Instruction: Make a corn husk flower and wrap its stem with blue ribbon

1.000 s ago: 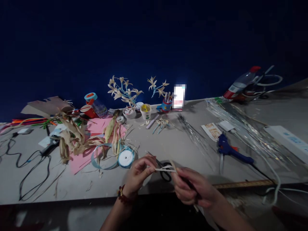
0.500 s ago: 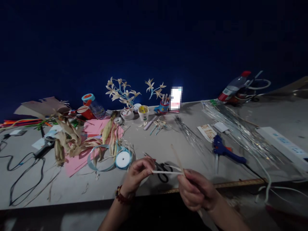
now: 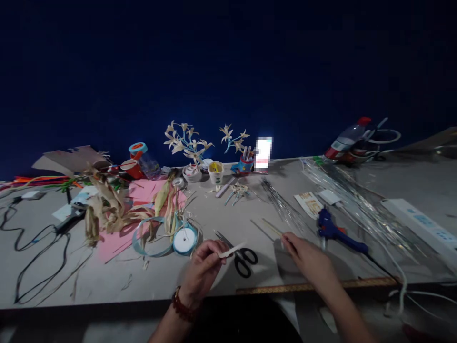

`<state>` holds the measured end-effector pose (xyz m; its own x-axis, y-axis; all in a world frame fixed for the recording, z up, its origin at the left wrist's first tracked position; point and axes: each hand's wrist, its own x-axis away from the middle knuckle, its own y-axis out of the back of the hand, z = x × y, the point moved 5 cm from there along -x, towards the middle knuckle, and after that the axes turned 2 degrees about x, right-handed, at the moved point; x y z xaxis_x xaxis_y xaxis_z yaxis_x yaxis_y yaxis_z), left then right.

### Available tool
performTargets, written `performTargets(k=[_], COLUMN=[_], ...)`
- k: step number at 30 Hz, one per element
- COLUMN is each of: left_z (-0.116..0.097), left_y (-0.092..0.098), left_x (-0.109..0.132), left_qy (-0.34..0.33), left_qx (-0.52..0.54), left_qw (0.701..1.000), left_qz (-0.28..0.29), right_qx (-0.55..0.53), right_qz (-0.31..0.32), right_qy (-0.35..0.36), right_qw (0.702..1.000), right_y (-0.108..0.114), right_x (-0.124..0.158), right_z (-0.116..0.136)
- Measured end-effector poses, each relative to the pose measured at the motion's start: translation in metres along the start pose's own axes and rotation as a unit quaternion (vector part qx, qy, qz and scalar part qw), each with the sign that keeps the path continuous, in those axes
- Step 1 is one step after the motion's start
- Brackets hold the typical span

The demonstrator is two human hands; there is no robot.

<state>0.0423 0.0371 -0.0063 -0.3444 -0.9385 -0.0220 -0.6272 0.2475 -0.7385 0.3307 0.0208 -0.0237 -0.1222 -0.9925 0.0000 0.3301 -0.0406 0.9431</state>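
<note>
My left hand (image 3: 207,262) is closed in a pinch on a narrow pale strip (image 3: 233,248), whose free end points right. Just beyond that strip lies a pair of black-handled scissors (image 3: 245,261), partly covered by it. My right hand (image 3: 300,252) is closed around the near end of a thin tan stick (image 3: 272,226), low over the table. A darker line beside the stick looks like its shadow. A bundle of thin wires (image 3: 282,205) lies beyond my right hand, and a blue glue gun (image 3: 339,233) is to its right.
A roll of light-blue ribbon (image 3: 184,239), dried corn husks (image 3: 107,205) and pink paper (image 3: 110,245) lie at left. Husk flowers (image 3: 187,143), a paper cup (image 3: 216,174) and a lit phone (image 3: 263,152) stand behind. A power strip (image 3: 421,219) is at right; a ruler (image 3: 285,288) lies along the front edge.
The pale strip was stretched between both hands; now only my left hand has it. My right hand has moved away to the right and forward, lowering the stick towards the table.
</note>
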Motion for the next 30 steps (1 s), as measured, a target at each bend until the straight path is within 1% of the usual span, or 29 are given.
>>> performTargets(k=[2,3,5,6,7,8,9,11,12,14,16,18,22,24,26,28,30], left_z=[0.003,0.004,0.004,0.004,0.004,0.004,0.004,0.005,0.005,0.005,0.006,0.006,0.005,-0.001,-0.009,-0.014,-0.016], left_y=[-0.001,-0.002,-0.002,-0.003,-0.003,-0.004,-0.004,-0.004,-0.004,-0.001,0.002,0.004,0.007,0.004,-0.001,-0.007,-0.011], left_x=[0.001,0.001,0.001,0.001,0.002,0.002,0.002,0.002,0.002,0.003,0.006,0.009,0.012,0.011,0.008,0.006,0.005], left_qy=[0.013,0.019,0.02,0.018,0.015,0.009,0.001,-0.016,-0.026,-0.043,-0.058,-0.064,-0.06,-0.075,-0.086,-0.072,-0.049], left_qx=[0.013,0.016,0.012,0.006,-0.001,-0.009,-0.019,-0.044,-0.056,-0.08,-0.112,-0.15,-0.192,-0.204,-0.222,-0.24,-0.238], left_qw=[1.0,0.999,0.998,0.998,0.997,0.996,0.995,0.993,0.991,0.987,0.983,0.979,0.975,0.973,0.969,0.967,0.968], left_qz=[-0.013,-0.024,-0.051,-0.066,-0.078,-0.087,-0.095,-0.108,-0.115,-0.13,-0.134,-0.125,-0.089,-0.071,-0.059,-0.054,-0.062], right_qx=[0.04,0.039,-0.017,-0.073,-0.147,-0.228,-0.306,-0.431,-0.469,-0.508,-0.519,-0.516,-0.502,-0.481,-0.447,-0.415,-0.404], right_qz=[-0.038,-0.066,-0.114,-0.118,-0.103,-0.062,-0.008,0.074,0.084,0.058,0.026,0.019,0.055,0.082,0.109,0.126,0.128], right_qy=[0.028,0.048,0.088,0.105,0.118,0.125,0.138,0.13,0.124,0.11,0.095,0.096,0.119,0.135,0.168,0.201,0.215], right_qw=[0.998,0.996,0.989,0.985,0.977,0.964,0.942,0.89,0.87,0.852,0.849,0.851,0.855,0.862,0.872,0.879,0.88], right_y=[0.0,0.003,0.013,0.018,0.02,0.02,0.018,0.012,0.01,0.008,0.007,0.005,0.006,0.009,0.012,0.013,0.012], right_x=[-0.006,-0.008,-0.009,-0.007,-0.005,-0.002,0.002,0.011,0.015,0.018,0.017,0.013,0.008,0.008,0.009,0.01,0.009], right_z=[-0.002,0.002,0.018,0.03,0.045,0.062,0.082,0.119,0.135,0.154,0.159,0.159,0.154,0.155,0.158,0.16,0.16])
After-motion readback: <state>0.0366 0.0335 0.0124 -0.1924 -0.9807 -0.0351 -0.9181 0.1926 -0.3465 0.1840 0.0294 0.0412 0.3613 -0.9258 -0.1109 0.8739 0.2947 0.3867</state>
